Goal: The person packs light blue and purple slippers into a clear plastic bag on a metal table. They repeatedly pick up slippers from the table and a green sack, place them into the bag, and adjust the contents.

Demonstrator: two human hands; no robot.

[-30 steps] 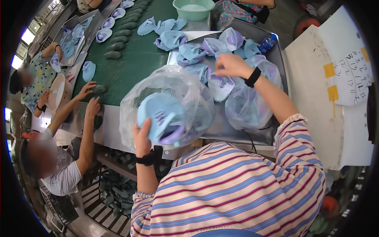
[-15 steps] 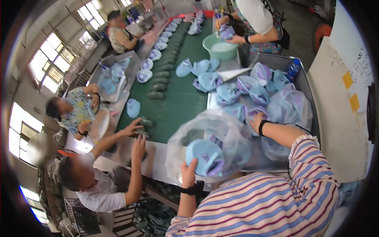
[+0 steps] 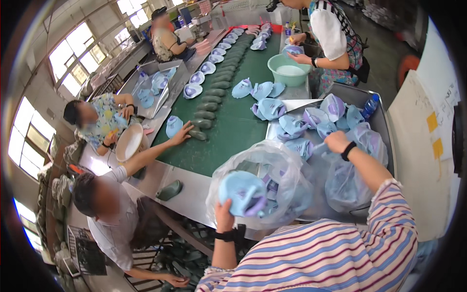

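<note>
Now the left hand (image 3: 224, 210), at lower centre, holds a blue shoe upper (image 3: 242, 193) against the clear plastic bag (image 3: 287, 165). The right hand (image 3: 336, 141), arm stretched toward centre right, has its grip closed on the bag's edge.

Green belt (image 3: 228, 129), blue shoe uppers (image 3: 270, 108), basin (image 3: 290, 70)

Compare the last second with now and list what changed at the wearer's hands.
The right hand drew back from the pile of blue shoe uppers in the metal tray toward the body. The view swung, showing more of the green belt. The left hand still grips a blue upper against the clear plastic bag.
</note>
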